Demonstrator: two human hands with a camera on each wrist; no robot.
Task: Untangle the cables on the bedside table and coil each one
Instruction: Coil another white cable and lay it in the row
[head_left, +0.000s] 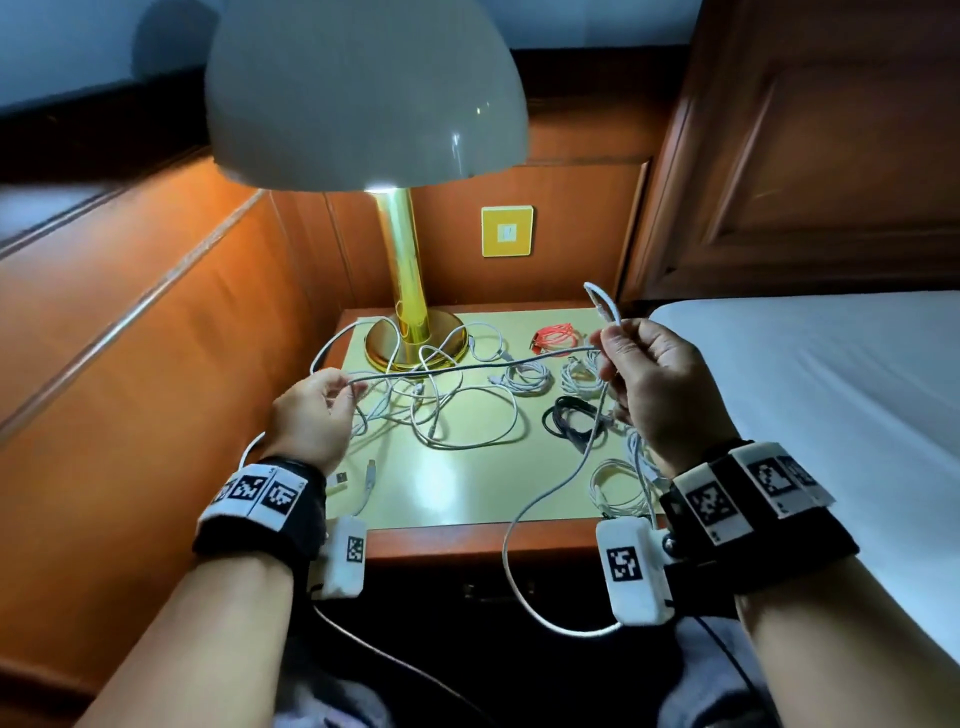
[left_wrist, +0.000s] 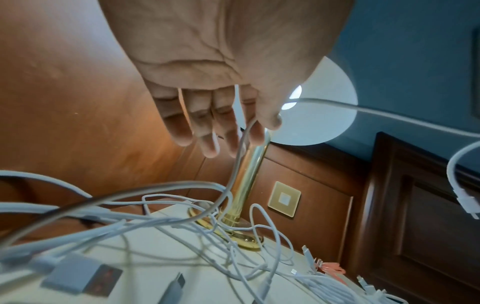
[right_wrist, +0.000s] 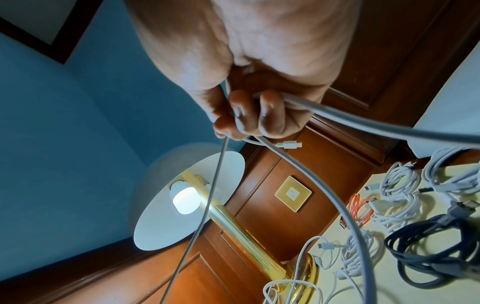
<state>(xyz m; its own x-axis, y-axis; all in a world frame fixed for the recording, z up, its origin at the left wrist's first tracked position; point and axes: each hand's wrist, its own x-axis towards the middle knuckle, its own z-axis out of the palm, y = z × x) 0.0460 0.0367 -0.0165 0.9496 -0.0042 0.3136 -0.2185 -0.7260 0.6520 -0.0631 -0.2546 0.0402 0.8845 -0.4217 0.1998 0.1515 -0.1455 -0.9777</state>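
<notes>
Pinching one white cable (head_left: 483, 365) taut between left fingers (head_left: 347, 387) and right fingers (head_left: 607, 347), tangle (head_left: 441, 410) lying below them.

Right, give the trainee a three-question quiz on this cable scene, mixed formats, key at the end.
1. True or false: the white cable stretched between the left hand and the right hand is lying flat on the bedside table.
2. Multiple choice: the orange coiled cable lies (A) in the right hand's grip, (B) at the table's back, right of the lamp base, (C) on the bed.
3. Fill in: the only dark coil, beside the white coils on the table's right side, is the ____ cable.

Key: 1 false, it is held up in the air; 2 B; 3 black.
</notes>
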